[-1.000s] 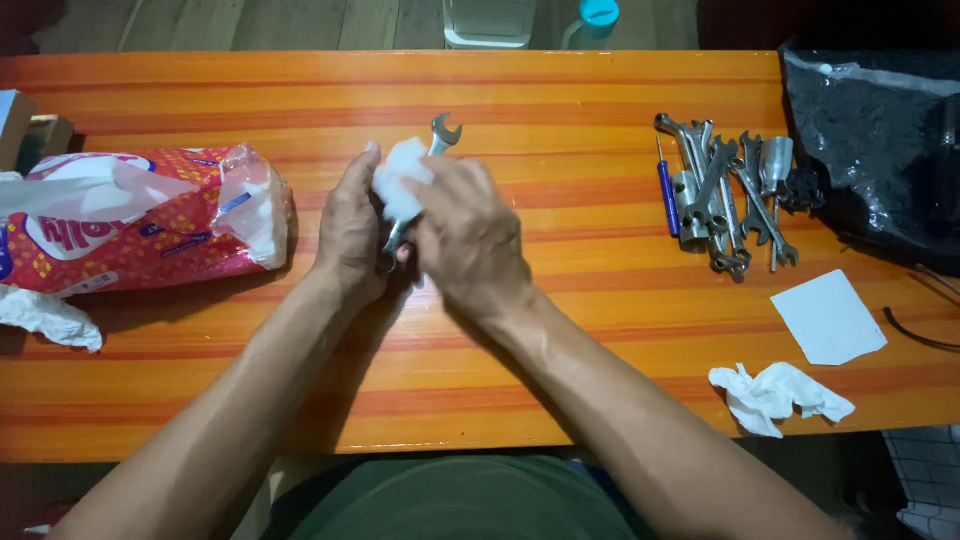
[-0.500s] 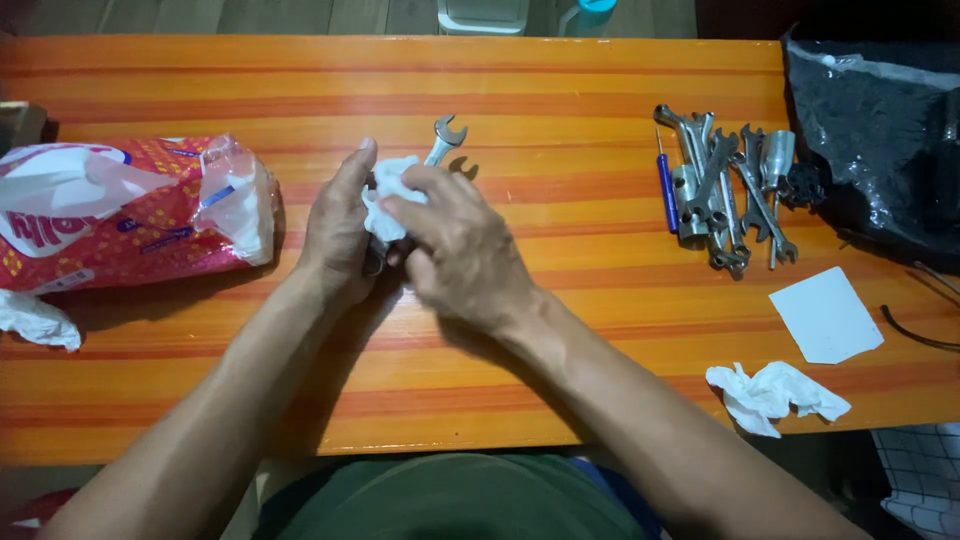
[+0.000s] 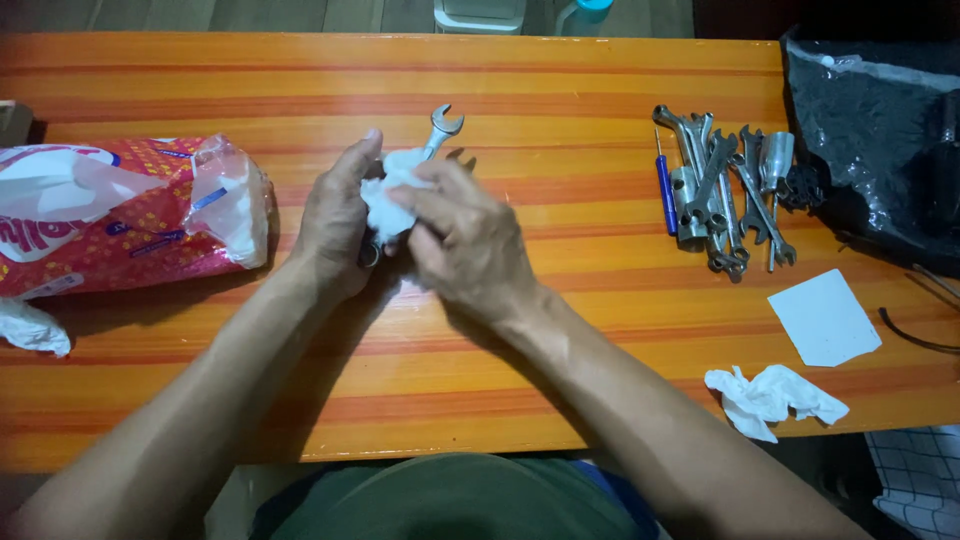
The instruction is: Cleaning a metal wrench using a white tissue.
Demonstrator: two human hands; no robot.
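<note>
Gripping a slim steel wrench (image 3: 435, 135) near the frame's upper middle, the left hand (image 3: 338, 225) curls its fingers around the lower shaft, thumb stretched up alongside. The right hand (image 3: 462, 240) pinches a crumpled white tissue (image 3: 392, 195) closed against the shaft; only the wrench's open-jawed head sticks out above it. Both hover over a glossy, orange-striped wooden table (image 3: 560, 90). At left lies a crinkly red-and-white plastic pack (image 3: 120, 215). At upper right sits a jumbled heap of metal wrenches (image 3: 725, 190), beside a shiny black plastic bag (image 3: 870, 140). Lower right holds a flat white card (image 3: 823, 317) and another wadded tissue (image 3: 770, 397).
</note>
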